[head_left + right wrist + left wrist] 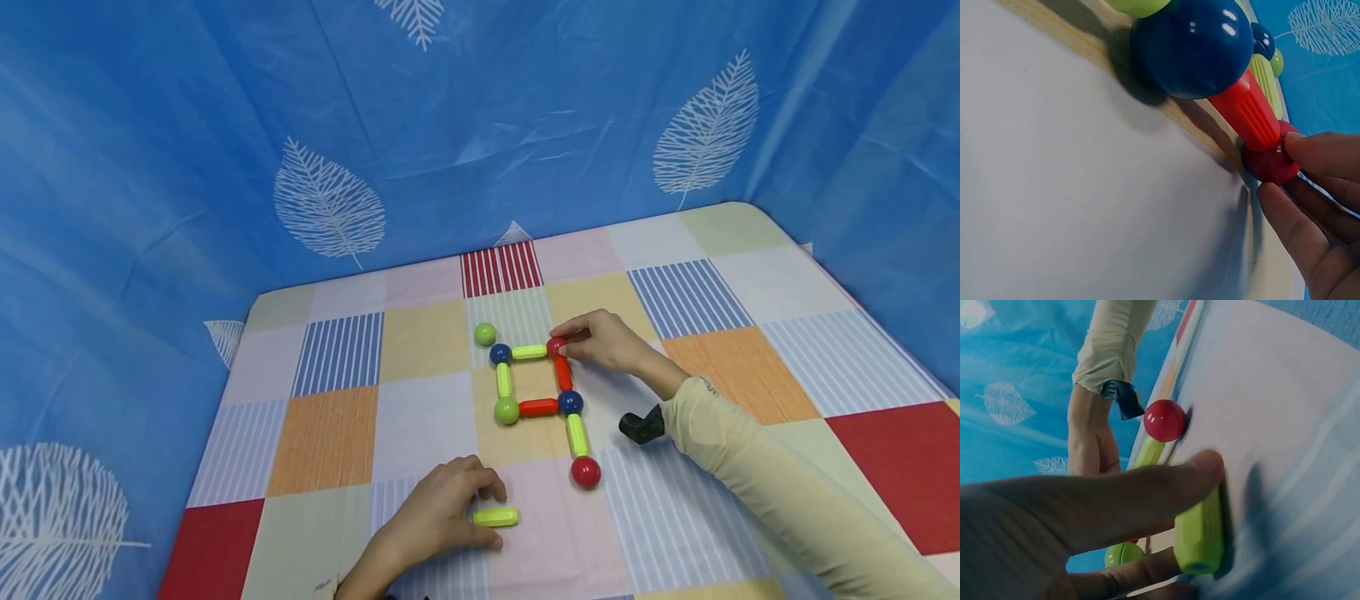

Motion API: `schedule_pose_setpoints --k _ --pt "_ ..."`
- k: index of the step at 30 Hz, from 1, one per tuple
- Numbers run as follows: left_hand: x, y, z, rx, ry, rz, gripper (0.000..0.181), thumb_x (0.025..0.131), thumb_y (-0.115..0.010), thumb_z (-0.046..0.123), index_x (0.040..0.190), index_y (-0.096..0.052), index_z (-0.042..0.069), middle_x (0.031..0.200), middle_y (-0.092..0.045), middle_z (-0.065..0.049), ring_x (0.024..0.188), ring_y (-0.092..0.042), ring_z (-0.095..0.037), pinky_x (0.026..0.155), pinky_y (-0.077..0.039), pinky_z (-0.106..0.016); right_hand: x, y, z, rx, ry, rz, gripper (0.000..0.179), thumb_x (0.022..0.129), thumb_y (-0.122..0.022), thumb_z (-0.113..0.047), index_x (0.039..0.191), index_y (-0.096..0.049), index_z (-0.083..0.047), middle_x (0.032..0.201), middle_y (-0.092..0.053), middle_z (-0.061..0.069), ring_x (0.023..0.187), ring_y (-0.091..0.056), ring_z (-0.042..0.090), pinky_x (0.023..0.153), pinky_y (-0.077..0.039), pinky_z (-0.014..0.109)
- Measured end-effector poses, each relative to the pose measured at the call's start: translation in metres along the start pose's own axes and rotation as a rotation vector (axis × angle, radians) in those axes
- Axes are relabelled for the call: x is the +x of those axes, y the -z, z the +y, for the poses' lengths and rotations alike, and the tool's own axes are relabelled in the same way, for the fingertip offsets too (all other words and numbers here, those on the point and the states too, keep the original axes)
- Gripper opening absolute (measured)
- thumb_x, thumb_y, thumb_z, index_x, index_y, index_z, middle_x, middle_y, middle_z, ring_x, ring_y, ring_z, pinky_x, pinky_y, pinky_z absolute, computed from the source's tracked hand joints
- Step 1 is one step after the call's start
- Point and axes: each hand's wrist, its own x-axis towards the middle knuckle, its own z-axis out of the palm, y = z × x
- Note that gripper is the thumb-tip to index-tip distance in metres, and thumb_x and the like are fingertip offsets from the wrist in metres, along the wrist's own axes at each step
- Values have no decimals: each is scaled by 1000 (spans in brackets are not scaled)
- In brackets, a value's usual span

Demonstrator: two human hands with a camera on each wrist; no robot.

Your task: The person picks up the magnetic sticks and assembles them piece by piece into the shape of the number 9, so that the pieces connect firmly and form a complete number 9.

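In the head view my right hand (pixel 606 343) pinches the red ball (pixel 556 347) at the far right corner of a square of balls and rods. Its thumb and fingertips touch that red ball (pixel 1270 164) in the right wrist view. My left hand (pixel 446 510) curves loosely around a loose yellow-green rod (pixel 496 517) lying on the cloth, thumb and fingers on either side, with a small gap visible. The square's other corners are two blue balls (pixel 571 402) and a green ball (pixel 506 410). Red rods (pixel 538 407) and yellow-green rods (pixel 504 380) join them.
A yellow-green rod (pixel 577 435) ending in another red ball (pixel 585 472) extends toward me from the square. A loose green ball (pixel 485 334) lies beyond it. A black device (pixel 642 426) is by the right wrist. Blue curtain (pixel 480 125) backs the patchwork cloth (pixel 427 417).
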Motion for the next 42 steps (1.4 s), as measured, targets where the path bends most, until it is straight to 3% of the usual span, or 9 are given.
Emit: schedule_pose_setpoints --k 5,9,15,23,30,38,42 --pt "1 -4 0 46 -52 26 32 64 -92 24 88 -70 22 80 -53 16 74 -46 1 68 -41 -21 0 0 1 7 14 5 29 89 -66 -1 118 -70 1 113 -70 16 99 -63 27 83 -53 36" --pt "3 -5 -1 29 -84 48 27 67 -90 17 84 -70 21 76 -53 16 71 -48 1 67 -41 -20 0 -1 3 6 18 7 29 89 -66 -1 118 -70 0 112 -70 15 98 -63 26 83 -53 36" --pt "7 -7 0 -58 -62 51 25 69 -88 10 82 -69 18 75 -53 14 69 -49 1 62 -43 -17 0 1 3 13 10 8 30 89 -66 -2 119 -69 0 115 -69 15 101 -62 27 86 -53 39" --pt "13 -7 3 -82 -24 48 24 70 -88 9 82 -69 17 73 -52 12 67 -49 -2 60 -43 -18 -1 2 2 19 9 5 30 90 -66 -2 120 -69 0 116 -69 16 103 -62 28 87 -52 40" --pt "26 -8 6 -23 -15 43 23 71 -88 11 84 -69 17 73 -52 12 66 -49 -3 60 -42 -19 0 1 3 31 5 3 30 90 -65 -2 120 -69 0 116 -69 15 102 -62 27 87 -52 40" --pt "41 -4 9 62 -96 95 23 72 -88 15 86 -70 16 73 -52 11 66 -47 -1 61 -40 -19 1 0 3 26 7 8 29 89 -67 -3 118 -70 0 116 -69 15 103 -63 27 87 -52 40" --pt "49 -2 15 76 -106 91 23 73 -88 17 87 -70 17 73 -52 10 66 -46 -2 61 -39 -20 1 0 3 25 8 7 29 90 -67 -3 118 -70 0 116 -69 15 103 -63 27 86 -52 39"
